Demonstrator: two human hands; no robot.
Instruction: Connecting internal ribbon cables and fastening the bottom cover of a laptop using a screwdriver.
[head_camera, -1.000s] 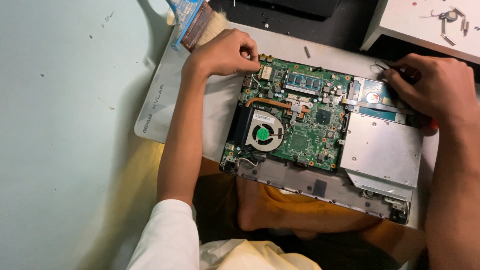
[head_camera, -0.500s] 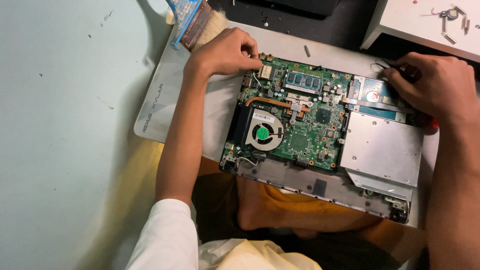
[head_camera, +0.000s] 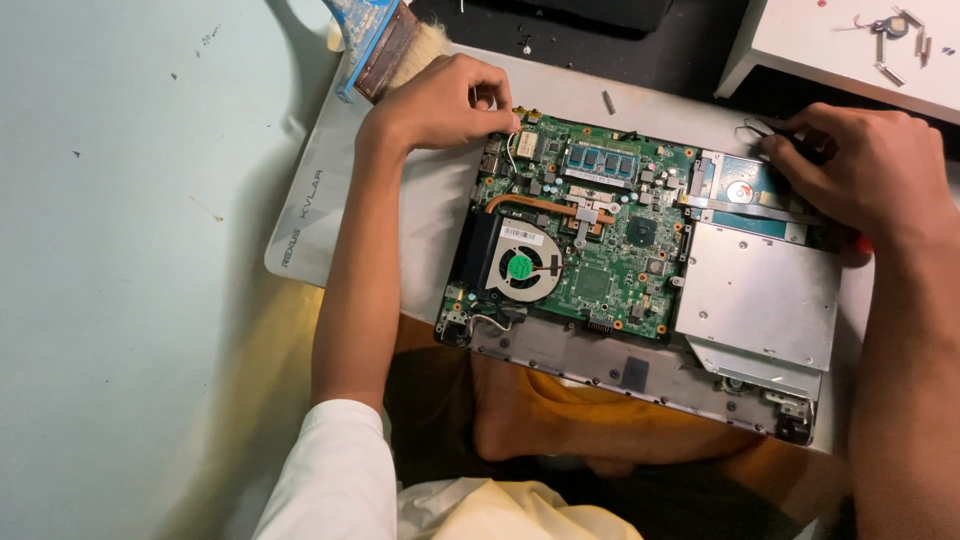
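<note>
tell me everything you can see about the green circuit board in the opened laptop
The green circuit board lies flat and bare in the opened laptop's grey shell. It carries a round fan with a green hub at its lower left, a copper pipe running from it, a blue memory stick near the top edge and small chips. The left hand rests at its upper left corner.

Pale green floor (head_camera: 130, 300) carries everything. On it: opened laptop chassis (head_camera: 400, 200) lying flat and partly over the person's crossed legs, a wide paintbrush (head_camera: 375, 35) at its top-left corner, white box (head_camera: 800, 50) top right
</note>
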